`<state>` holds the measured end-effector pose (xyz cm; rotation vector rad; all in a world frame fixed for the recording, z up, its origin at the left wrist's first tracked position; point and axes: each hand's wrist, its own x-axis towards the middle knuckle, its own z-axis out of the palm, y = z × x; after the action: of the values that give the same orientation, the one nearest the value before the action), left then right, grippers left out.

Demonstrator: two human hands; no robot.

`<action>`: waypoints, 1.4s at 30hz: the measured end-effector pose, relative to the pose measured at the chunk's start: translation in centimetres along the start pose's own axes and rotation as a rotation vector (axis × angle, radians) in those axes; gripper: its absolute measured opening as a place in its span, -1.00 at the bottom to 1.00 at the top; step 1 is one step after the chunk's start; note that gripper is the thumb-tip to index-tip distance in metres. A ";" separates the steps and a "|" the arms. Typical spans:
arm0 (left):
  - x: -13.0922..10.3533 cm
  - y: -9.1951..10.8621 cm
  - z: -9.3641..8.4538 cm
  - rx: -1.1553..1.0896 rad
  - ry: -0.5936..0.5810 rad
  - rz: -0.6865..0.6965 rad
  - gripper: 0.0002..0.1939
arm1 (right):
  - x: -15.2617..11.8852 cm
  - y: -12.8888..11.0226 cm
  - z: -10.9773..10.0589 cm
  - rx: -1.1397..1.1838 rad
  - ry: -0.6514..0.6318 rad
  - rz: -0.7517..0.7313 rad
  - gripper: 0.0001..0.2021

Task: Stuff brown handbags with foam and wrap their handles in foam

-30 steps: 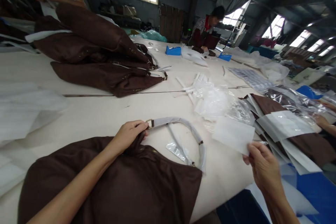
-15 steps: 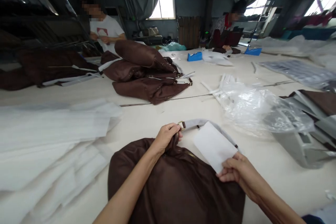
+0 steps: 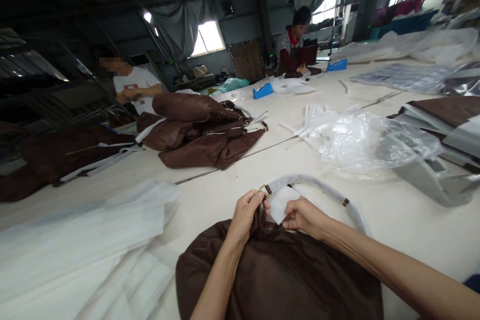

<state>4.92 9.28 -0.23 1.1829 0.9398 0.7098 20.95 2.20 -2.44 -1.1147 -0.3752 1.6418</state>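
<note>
Pinching bag [image 3: 285, 275] at top corner, beside ring [image 3: 263, 187]: left hand [image 3: 245, 212]. Right hand [image 3: 303, 217] clamped on sheet [image 3: 278, 205], at bag's top edge. Bag on bench [image 3: 219, 197]; likely soft, floppy, best gripped near ring. Sheet probably light, easily creased; hold edge.

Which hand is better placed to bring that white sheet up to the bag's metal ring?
Probably the right hand: it pinches the white sheet, close to the metal ring. The left hand seems busy gripping the brown bag beside that ring.
</note>
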 end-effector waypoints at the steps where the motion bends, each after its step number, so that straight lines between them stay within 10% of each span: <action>1: 0.0 0.0 0.0 -0.001 -0.004 -0.001 -0.52 | 0.3 0.0 0.4 0.024 -0.035 -0.020 -0.69; 6: 0.1 0.0 0.2 -0.016 -0.024 -0.007 -0.54 | 1.6 0.3 1.2 0.284 -0.354 -0.089 -0.76; 12: 0.2 -0.1 0.4 -0.055 -0.001 -0.033 -0.54 | 3.0 1.3 0.7 0.356 -0.410 -0.063 -0.80; 27: 0.5 -0.6 1.4 -0.225 0.160 -0.062 -0.42 | 3.3 -0.4 0.3 0.221 -0.152 -0.166 -0.63; 42: 1.3 -0.5 1.2 -0.270 0.007 -0.063 -0.78 | 1.2 -0.6 -0.8 -0.130 -0.168 -0.187 -0.64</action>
<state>6.57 9.73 -0.84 0.9100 0.8539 0.7644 22.00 3.23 -2.98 -1.0063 -0.6831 1.5658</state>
